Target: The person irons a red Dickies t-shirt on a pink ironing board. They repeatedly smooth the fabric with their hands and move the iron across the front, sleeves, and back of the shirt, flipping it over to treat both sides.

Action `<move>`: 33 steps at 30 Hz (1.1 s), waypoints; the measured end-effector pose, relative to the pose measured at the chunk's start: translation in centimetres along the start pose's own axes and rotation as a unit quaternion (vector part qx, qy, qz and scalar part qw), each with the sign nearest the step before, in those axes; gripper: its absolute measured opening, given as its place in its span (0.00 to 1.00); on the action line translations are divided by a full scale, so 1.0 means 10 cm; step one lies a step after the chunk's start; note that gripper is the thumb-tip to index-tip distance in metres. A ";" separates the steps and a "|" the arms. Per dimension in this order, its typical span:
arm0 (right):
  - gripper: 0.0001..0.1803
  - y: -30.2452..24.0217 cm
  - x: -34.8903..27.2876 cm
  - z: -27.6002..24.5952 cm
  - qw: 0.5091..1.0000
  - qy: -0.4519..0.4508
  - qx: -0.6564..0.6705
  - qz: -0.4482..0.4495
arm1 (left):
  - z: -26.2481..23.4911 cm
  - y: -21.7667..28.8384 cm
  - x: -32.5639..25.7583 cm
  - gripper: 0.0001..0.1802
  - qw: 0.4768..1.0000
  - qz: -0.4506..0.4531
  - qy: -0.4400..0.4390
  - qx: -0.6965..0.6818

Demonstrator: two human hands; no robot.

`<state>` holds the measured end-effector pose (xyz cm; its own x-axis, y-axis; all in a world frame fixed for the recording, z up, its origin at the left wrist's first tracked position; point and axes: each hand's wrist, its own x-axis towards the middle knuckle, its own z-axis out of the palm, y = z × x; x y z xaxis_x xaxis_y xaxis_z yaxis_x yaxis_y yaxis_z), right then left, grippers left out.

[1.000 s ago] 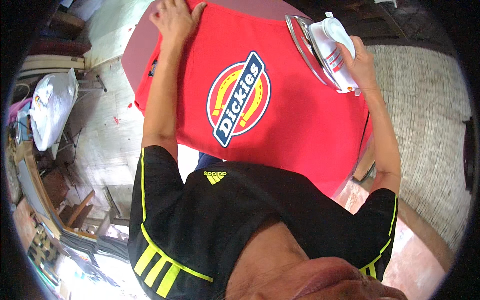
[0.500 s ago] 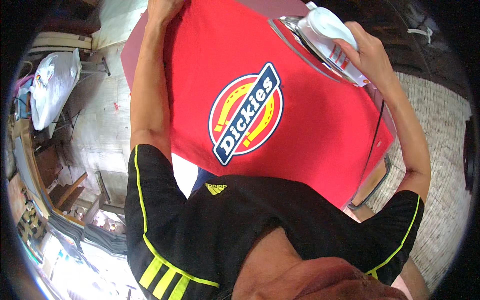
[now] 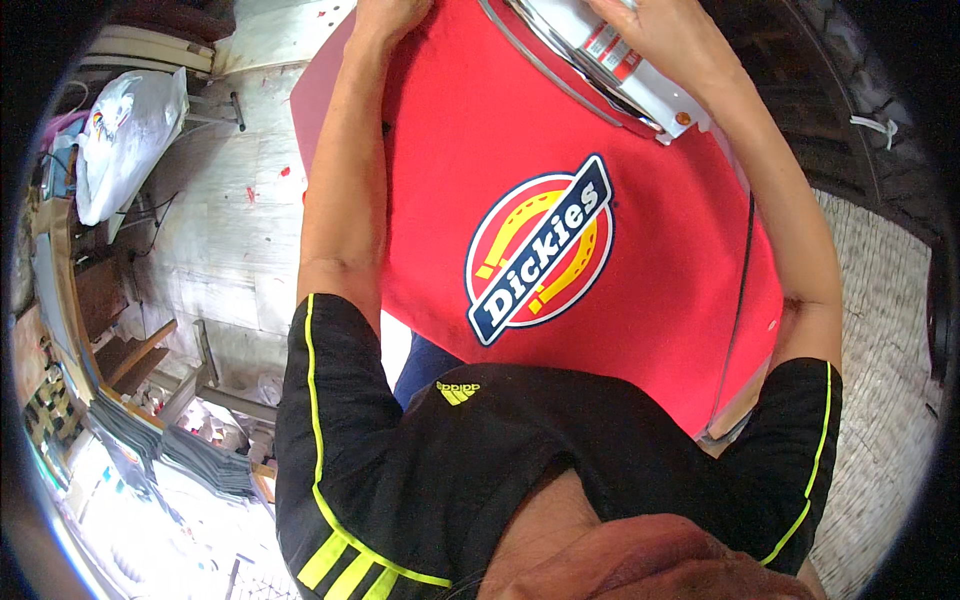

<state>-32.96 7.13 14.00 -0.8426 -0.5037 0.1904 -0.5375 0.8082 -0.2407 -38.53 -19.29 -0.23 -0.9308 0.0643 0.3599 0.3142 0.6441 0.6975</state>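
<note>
In the head view, the one view there is, a person is ironing a big red cloth (image 3: 650,260). The cloth lies spread over a dusty pink board (image 3: 322,105), right in front of the person's black shirt (image 3: 560,420). The right hand (image 3: 668,38) has the white iron (image 3: 612,72), up at the far side of the cloth. Its fingers look bent around the handle, but the tips go past the top edge, so I cannot tell how tight they are. I also cannot tell if the iron sits all the way flat. The left hand (image 3: 395,14) is by the far left part of the cloth, and it is cut off too. I cannot tell if its fingers are spread, pressed together or pinching the cloth. The job looks partly done to me. The part near the person, around the round badge (image 3: 540,252), looks flat and smooth, with no big folds. The far part, near the iron, seems to be getting its turn now. How much is left there is hard to say, because the top of the cloth goes out of sight. The iron is not put away yet, so I think the ironing is not finished.
</note>
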 end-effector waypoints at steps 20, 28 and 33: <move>0.24 -0.59 0.58 0.38 0.999 -0.024 -0.022 -0.034 | -0.59 0.15 -0.58 0.12 0.984 -0.176 0.008 -0.027; 0.24 -0.59 0.40 0.22 0.998 -0.050 -0.035 0.012 | -0.52 0.16 -0.58 0.12 0.985 -0.155 0.069 0.016; 0.23 -0.63 0.66 0.37 0.999 -0.025 -0.043 -0.006 | -0.36 -0.08 -0.56 0.12 0.987 -0.125 0.096 -0.027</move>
<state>-35.21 -2.44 13.25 -0.8374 -0.5269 0.1452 -0.5452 0.8238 -0.1550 -32.87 -22.94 -0.59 -0.9294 -0.2414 0.2791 0.0926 0.5797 0.8096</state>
